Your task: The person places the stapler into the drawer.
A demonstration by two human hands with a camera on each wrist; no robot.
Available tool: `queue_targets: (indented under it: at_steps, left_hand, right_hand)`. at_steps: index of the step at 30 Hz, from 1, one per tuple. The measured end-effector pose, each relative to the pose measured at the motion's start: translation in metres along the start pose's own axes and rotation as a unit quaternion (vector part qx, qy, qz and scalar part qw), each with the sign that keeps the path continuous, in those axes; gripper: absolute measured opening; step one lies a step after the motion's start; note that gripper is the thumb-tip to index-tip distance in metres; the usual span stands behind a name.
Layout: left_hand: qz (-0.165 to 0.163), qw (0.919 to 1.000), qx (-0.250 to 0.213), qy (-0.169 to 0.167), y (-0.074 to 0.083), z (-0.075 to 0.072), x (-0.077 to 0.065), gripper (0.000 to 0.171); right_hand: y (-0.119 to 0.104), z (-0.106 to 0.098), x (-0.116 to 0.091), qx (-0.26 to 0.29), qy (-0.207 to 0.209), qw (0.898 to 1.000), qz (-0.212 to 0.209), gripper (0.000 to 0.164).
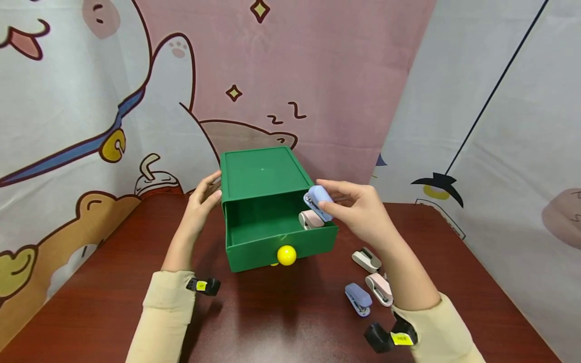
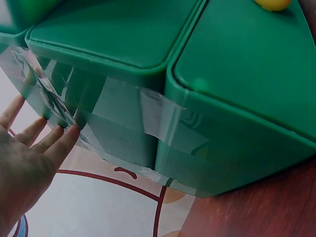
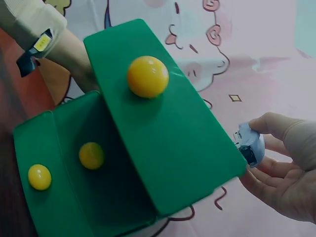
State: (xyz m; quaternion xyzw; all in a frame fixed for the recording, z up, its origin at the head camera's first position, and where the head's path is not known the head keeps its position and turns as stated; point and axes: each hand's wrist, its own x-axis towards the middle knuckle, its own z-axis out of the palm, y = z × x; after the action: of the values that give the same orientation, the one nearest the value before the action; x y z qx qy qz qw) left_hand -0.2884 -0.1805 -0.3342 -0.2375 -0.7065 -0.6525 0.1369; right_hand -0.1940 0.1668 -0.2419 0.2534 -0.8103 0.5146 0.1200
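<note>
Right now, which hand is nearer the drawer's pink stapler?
Right. Your right hand, holding a blue stapler, is just beside the pink stapler; your left hand is at the opposite side of the green box.

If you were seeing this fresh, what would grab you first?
The green cabinet mid-table, its top drawer pulled open behind a bright yellow knob. Then the right hand, pinching a blue stapler near the drawer's right edge, where a pink stapler lies inside.

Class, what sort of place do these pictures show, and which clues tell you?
Probably an indoor tabletop recording setup: a cartoon-printed pink-and-white fabric backdrop hangs behind a glossy reddish-brown table, and the person wears small black wrist-mounted cameras.
</note>
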Motion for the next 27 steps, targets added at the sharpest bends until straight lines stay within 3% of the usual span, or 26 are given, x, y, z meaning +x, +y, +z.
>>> queue_targets:
  at_steps: [12, 27]
  left_hand:
    - [0.000, 1.0000, 0.001, -0.001, 0.001, 0.000, 0.000, 0.049]
    - [-0.002, 1.0000, -0.001, -0.005, 0.002, 0.000, -0.001, 0.050]
  right_hand:
    - [-0.004, 0.025, 0.014, -0.022, -0.064, 0.998, 0.017, 0.038]
    - [-0.003, 0.030, 0.019, -0.104, -0.105, 0.989, 0.013, 0.037]
